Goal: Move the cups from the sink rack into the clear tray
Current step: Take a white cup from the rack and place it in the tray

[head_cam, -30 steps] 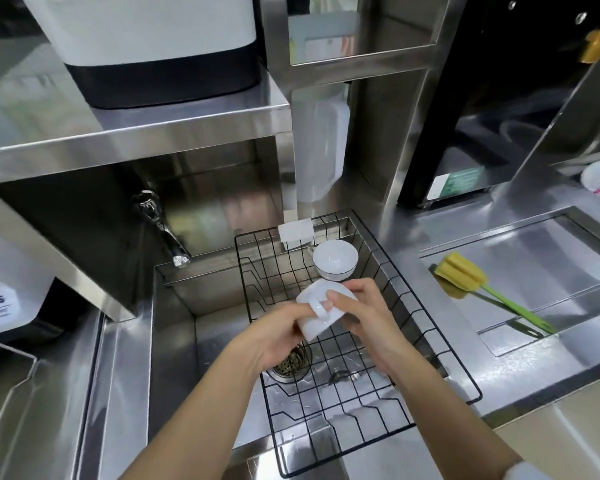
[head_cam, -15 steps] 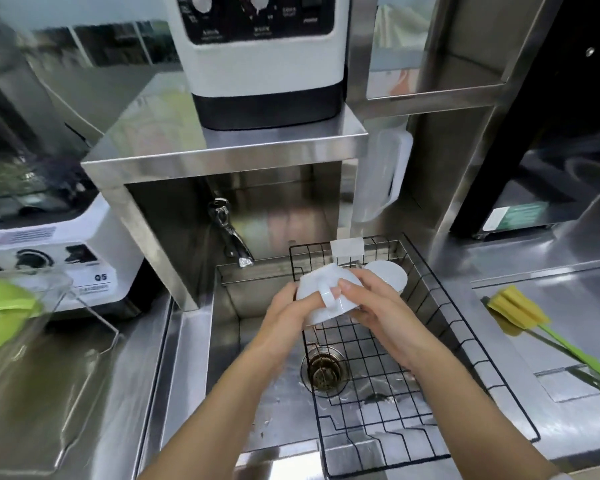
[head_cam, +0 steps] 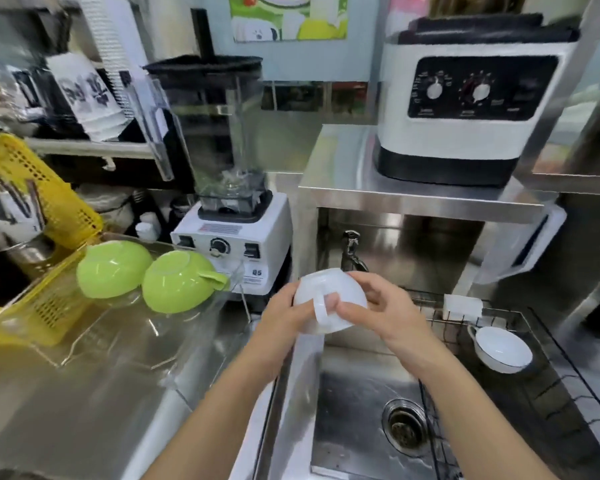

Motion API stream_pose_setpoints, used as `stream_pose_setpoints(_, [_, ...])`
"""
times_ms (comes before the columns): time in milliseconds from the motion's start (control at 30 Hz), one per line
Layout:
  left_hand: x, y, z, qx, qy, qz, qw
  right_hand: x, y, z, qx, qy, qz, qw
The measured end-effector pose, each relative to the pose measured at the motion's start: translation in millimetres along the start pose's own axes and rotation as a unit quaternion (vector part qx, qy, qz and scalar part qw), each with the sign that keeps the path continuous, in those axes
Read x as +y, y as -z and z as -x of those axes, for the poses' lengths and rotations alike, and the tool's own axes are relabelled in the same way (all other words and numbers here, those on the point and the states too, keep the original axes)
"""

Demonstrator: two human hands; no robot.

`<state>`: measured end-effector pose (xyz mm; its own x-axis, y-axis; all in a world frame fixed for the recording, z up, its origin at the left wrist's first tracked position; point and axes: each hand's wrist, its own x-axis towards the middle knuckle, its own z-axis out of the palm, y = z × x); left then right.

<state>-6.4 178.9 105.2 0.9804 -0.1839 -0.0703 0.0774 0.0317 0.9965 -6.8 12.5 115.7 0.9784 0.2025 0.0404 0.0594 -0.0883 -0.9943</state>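
Both hands hold one white cup [head_cam: 329, 297] upside down above the sink's left edge, its handle facing me. My left hand [head_cam: 284, 315] cups it from the left and my right hand [head_cam: 383, 306] grips it from the right. A second white cup [head_cam: 501, 348] lies on its side in the black wire sink rack [head_cam: 548, 386] to the right. The clear tray [head_cam: 118, 341] sits on the steel counter to the left, with two green cups [head_cam: 113, 269] [head_cam: 177, 282] upside down in it.
A white blender [head_cam: 231, 237] stands behind the tray. A yellow basket [head_cam: 32, 188] leans at the far left. A white machine [head_cam: 465, 109] sits on a steel shelf over the tap [head_cam: 352, 251]. The drain [head_cam: 404, 426] lies below; a clear jug [head_cam: 520, 244] hangs right.
Both hands have carried the white cup up and left from over the rack to the sink's left edge. My view has swung left, bringing the tray and green cups into sight.
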Motion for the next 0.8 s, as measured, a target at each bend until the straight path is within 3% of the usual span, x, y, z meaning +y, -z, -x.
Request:
stream_pose_setpoints(267, [19, 100, 41, 0.075, -0.05, 0.002, 0.996, -21, -100, -25, -0.085, 0.03, 0.018, 0.996])
stream_pose_setpoints(467, [24, 176, 64, 0.07, -0.065, -0.102, 0.99, -29, -168, -44, -0.168, 0.028, 0.113, 0.979])
stream_pose_setpoints(800, [9, 272, 78, 0.104, -0.052, -0.17, 0.979, -24, -265, -74, -0.169, 0.043, 0.203, 0.963])
